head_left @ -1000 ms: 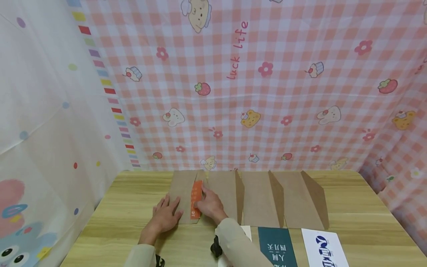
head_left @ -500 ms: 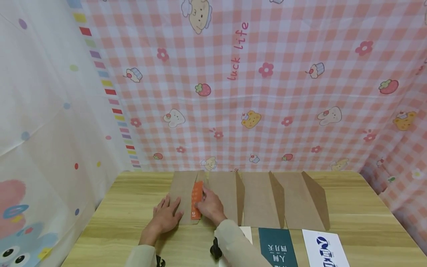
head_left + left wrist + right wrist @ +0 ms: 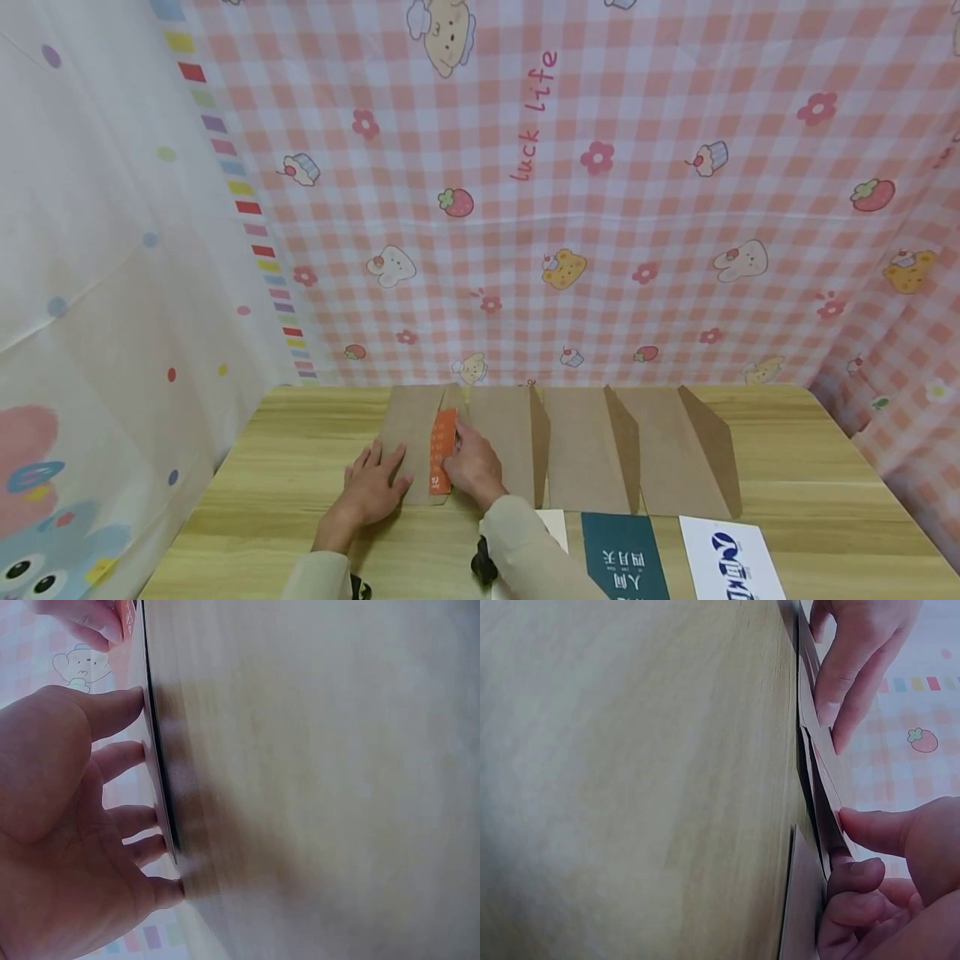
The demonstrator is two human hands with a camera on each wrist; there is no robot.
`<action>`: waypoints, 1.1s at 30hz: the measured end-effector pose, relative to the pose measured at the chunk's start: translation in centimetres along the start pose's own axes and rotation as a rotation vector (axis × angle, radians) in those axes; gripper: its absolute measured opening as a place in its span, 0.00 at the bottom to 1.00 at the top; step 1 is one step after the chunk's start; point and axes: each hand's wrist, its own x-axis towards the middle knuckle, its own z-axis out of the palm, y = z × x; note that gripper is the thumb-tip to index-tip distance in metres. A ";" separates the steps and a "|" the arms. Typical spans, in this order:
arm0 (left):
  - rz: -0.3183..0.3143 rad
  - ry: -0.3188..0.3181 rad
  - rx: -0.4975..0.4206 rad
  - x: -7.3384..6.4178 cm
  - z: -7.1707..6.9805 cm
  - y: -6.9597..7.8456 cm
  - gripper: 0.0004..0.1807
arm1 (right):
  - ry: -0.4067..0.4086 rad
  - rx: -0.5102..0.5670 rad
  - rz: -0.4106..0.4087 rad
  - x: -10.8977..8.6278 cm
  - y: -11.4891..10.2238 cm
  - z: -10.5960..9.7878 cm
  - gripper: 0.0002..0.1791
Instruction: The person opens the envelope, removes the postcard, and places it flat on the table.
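In the head view, an orange card (image 3: 442, 442) with pale print sticks partly out of the leftmost brown kraft envelope (image 3: 412, 408), at its opening on the right side. My right hand (image 3: 477, 467) pinches the card's right edge, thumb on top; the right wrist view shows the other fingers curled beneath it. Spread over the envelope's lower left part, my left hand (image 3: 373, 485) presses it against the table. Its fingertips (image 3: 135, 754) touch the envelope in the left wrist view. The envelope's flap (image 3: 455, 396) lies folded out to the right, partly covered by the card and right hand.
Three more kraft envelopes (image 3: 585, 450) lie in a row to the right, flaps opened rightward. Nearer me are a dark green card (image 3: 626, 550), a white card with blue print (image 3: 731, 558), and a pale card (image 3: 553, 522) partly under my right sleeve. A checked cloth (image 3: 570, 208) hangs behind the table.
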 end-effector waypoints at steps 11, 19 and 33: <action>0.012 0.001 -0.013 -0.1 0.0 0.0 0.29 | 0.002 -0.023 0.024 0.0 -0.2 0.1 0.38; 0.015 -0.009 -0.044 -0.1 0.0 0.0 0.30 | 0.011 -0.048 0.041 0.1 -0.2 0.2 0.40; -0.001 -0.016 -0.037 0.1 0.0 -0.1 0.30 | 0.047 -0.077 0.002 -0.1 0.0 0.3 0.36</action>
